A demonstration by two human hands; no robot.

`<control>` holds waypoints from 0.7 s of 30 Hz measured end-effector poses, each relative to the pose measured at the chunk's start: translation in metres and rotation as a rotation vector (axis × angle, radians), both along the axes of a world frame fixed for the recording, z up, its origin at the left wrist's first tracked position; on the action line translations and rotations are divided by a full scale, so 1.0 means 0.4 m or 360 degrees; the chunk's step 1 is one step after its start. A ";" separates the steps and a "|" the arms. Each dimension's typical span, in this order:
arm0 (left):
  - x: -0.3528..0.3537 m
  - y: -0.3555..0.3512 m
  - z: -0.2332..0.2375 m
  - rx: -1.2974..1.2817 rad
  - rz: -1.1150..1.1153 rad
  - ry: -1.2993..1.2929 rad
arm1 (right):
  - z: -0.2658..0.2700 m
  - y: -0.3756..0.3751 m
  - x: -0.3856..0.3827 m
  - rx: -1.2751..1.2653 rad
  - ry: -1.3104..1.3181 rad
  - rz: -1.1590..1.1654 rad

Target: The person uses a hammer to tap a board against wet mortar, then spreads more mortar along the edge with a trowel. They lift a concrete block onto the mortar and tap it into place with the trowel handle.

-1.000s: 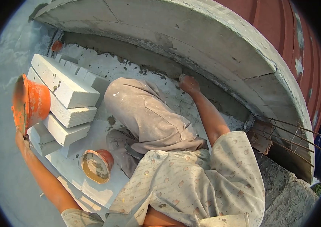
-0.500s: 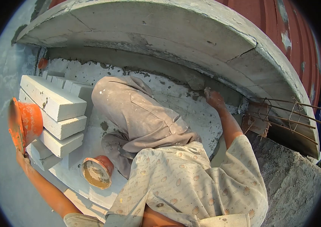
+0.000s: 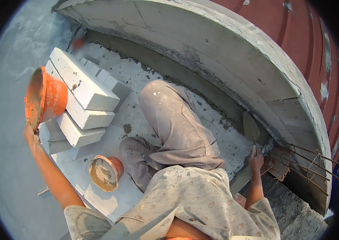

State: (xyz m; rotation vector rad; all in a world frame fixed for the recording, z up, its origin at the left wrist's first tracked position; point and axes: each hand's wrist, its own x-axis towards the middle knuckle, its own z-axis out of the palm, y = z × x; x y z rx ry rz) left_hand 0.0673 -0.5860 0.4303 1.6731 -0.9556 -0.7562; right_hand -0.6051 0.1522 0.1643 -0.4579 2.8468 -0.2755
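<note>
My left hand [image 3: 32, 135] is closed on the rim of an orange bucket [image 3: 54, 98], which is tilted on its side against a stack of white blocks [image 3: 87, 90]. In my right hand [image 3: 256, 160] is a trowel [image 3: 251, 127]. Its blade lies over the wet grey mortar strip [image 3: 185, 76] at the foot of the curved wall. A smaller orange bucket [image 3: 115, 166] with grey-brown mix inside stands between my left arm and my bent leg.
A curved concrete wall [image 3: 217, 52] arcs across the far side, with red corrugated sheeting [image 3: 297, 36] behind it. Rusty rebar rods [image 3: 309, 166] stick out at the right. Rough grey concrete [image 3: 293, 212] lies below them. Mortar splashes dot the white floor [image 3: 137, 116].
The view has turned and shifted. My right hand has drawn back along the mortar strip toward the rebar end, and the trowel blade now shows clearly. My left hand still holds the bucket.
</note>
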 end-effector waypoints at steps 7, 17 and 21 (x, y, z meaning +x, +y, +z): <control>-0.101 0.075 0.029 0.0022 0.0030 -0.0034 | -0.168 0.155 -0.056 0.0188 0.0315 0.0301; -0.201 0.151 0.059 -0.0256 0.0013 -0.0404 | 0.135 -0.548 0.049 -0.0740 0.0254 0.0942; -0.351 0.225 0.135 -0.0428 0.0059 -0.0754 | 0.552 -1.038 0.158 -0.1256 0.0032 0.1582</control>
